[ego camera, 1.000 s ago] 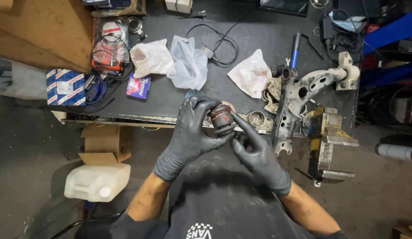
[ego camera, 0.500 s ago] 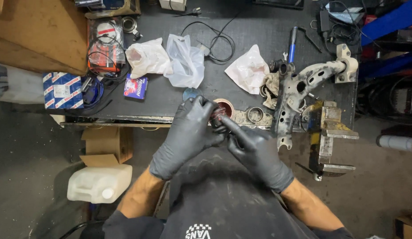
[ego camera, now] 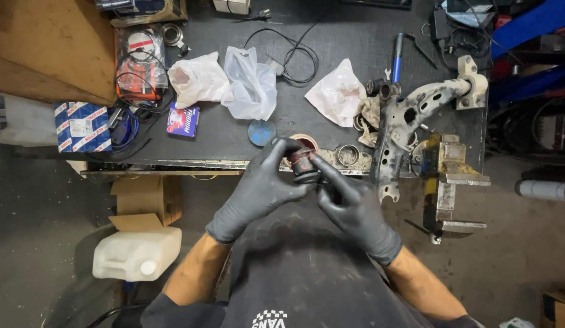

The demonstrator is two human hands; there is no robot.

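- Bushing [ego camera: 303,163]: small, round, dark part with a reddish top, held in the air just in front of the near edge of the workbench [ego camera: 234,136], between my two gloved hands.
- Left hand [ego camera: 264,188]: black glove, fingers curled around the left side and over the top of the bushing, thumb underneath; the grip is closed on it, with no gap I can see.
- Right hand [ego camera: 349,203]: black glove, forefinger stretched out and laid against the right side of the bushing, thumb close beside it; a light pinch on the part, the other fingers folded into the palm.
- Round tin [ego camera: 304,141]: on the bench just behind the bushing, mostly hidden by my left fingers.
- Blue lid [ego camera: 261,132]: flat on the bench, just left of the tin.
- Bearing ring [ego camera: 348,155]: at the bench edge, just right of my hands.
- Control arm [ego camera: 410,115]: grey cast metal, lying across the right end of the bench.
- Vise [ego camera: 449,182]: yellowed and rusty, fixed at the bench's right corner, beside the control arm.
- Plastic bags [ego camera: 246,82]: three crumpled ones, spread across the middle of the bench.
- Blue and white box [ego camera: 82,126]: at the bench's left end.
- White jug [ego camera: 137,254]: on the floor, below the bench to my left.
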